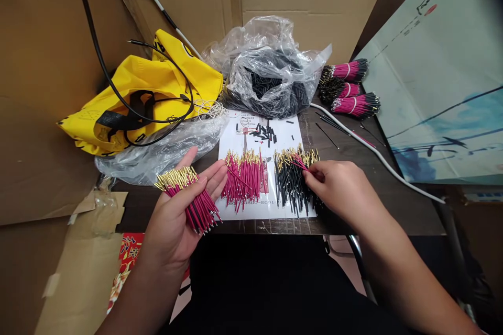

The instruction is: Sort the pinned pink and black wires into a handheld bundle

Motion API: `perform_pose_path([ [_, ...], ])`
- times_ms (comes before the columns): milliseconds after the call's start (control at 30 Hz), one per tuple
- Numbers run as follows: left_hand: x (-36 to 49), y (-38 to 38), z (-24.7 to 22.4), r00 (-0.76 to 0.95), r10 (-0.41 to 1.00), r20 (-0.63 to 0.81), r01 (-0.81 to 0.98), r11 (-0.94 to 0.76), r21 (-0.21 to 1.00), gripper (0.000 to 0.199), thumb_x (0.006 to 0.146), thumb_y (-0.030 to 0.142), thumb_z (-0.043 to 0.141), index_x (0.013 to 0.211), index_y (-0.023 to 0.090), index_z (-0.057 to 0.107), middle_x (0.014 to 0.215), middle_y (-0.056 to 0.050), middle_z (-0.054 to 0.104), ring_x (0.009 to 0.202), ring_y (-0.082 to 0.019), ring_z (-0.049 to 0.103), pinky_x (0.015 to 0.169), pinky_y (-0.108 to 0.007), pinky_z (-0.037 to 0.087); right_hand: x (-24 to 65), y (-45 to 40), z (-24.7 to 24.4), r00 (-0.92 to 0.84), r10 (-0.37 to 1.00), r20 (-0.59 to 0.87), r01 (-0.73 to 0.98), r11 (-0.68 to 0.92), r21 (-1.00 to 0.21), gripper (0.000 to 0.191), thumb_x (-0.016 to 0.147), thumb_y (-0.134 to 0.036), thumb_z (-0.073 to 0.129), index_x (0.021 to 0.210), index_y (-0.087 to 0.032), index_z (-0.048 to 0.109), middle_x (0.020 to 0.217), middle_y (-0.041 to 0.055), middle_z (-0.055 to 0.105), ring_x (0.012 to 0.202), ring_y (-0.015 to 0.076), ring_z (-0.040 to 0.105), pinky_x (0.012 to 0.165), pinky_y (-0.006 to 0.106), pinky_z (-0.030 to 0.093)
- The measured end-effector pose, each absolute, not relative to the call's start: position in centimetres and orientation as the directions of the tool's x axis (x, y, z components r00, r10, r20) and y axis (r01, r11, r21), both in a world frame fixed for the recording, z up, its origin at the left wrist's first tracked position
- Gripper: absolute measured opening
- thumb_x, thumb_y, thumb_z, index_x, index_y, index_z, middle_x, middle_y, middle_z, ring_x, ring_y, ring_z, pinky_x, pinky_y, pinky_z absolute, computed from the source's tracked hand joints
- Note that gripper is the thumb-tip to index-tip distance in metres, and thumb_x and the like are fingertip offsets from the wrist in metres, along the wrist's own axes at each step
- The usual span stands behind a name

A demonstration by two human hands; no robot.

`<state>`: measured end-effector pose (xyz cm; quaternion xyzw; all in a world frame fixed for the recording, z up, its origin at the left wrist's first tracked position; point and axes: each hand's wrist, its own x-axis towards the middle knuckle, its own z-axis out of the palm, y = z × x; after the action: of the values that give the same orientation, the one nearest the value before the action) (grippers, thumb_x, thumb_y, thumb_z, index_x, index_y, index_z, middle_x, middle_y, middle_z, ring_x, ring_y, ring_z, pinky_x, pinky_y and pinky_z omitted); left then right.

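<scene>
A thick bundle of pink and black wires with gold tips [192, 199] lies in my left hand [176, 220], the thumb across it and the other fingers stretched out. Beside those fingertips a pile of pink wires [243, 178] rests on a white printed sheet [231, 138]. My right hand [338, 186] pinches a few pink wires [301, 162] over the gold-tipped end of a pile of black wires [293, 188]. Short black tube pieces [267, 133] are scattered farther up the sheet.
Behind the sheet sits a clear plastic bag of black pieces [271, 84]. A yellow bag [141, 78] with black cables stands at the left. Banded wire bundles [356, 104] lie at the back right, near a white cable [377, 152]. Cardboard [306, 15] walls the back.
</scene>
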<state>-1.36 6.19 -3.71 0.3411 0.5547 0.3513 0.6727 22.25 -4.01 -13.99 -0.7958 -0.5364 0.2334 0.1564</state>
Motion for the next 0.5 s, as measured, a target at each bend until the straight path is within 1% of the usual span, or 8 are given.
perform_pose_path([
  [100,-1.4,6.2,-3.7,0.141,0.85,-0.508,-0.096,0.522,0.847,0.076,0.087,0.002,0.06,0.155,0.027,0.035,0.12,-0.015,0.072,0.118,-0.025,0.066,0.104,-0.036,0.054,22.2,-3.5,-13.8,0.314,0.918,-0.24,0.805,-0.392,-0.445,0.023,0.087,-0.03,0.053,0.073,-0.02,0.067,0.07,0.0056,0.067,0.06,0.0171,0.053,0.057,0.032,0.026],
  [233,-1.4,6.2,-3.7,0.121,0.846,-0.519,-0.109,0.531,0.84,0.074,0.088,0.003,0.059,0.154,0.028,0.037,0.119,-0.016,0.072,0.117,-0.025,0.067,0.102,-0.035,0.055,22.2,-3.2,-13.7,0.332,0.905,-0.265,0.787,-0.42,-0.451,0.02,0.083,-0.029,0.054,0.069,-0.02,0.065,0.065,0.0045,0.064,0.059,0.0159,0.049,0.057,0.032,0.027],
  [333,-1.4,6.3,-3.6,0.106,0.842,-0.529,-0.116,0.539,0.834,0.072,0.088,0.002,0.058,0.153,0.028,0.039,0.119,-0.016,0.072,0.116,-0.025,0.068,0.1,-0.034,0.057,22.7,-3.4,-13.7,0.353,0.896,-0.271,0.742,-0.444,-0.503,0.02,0.082,-0.03,0.055,0.067,-0.02,0.066,0.061,0.0024,0.061,0.057,0.0147,0.047,0.057,0.031,0.028],
  [500,-1.6,6.5,-3.8,0.091,0.837,-0.54,-0.115,0.547,0.829,0.071,0.089,0.003,0.058,0.152,0.029,0.04,0.119,-0.015,0.072,0.116,-0.025,0.068,0.1,-0.034,0.057,24.1,-4.3,-13.5,0.414,0.873,-0.259,0.61,-0.477,-0.633,0.022,0.082,-0.035,0.058,0.069,-0.02,0.069,0.054,-0.0014,0.054,0.053,0.0122,0.042,0.056,0.03,0.031],
])
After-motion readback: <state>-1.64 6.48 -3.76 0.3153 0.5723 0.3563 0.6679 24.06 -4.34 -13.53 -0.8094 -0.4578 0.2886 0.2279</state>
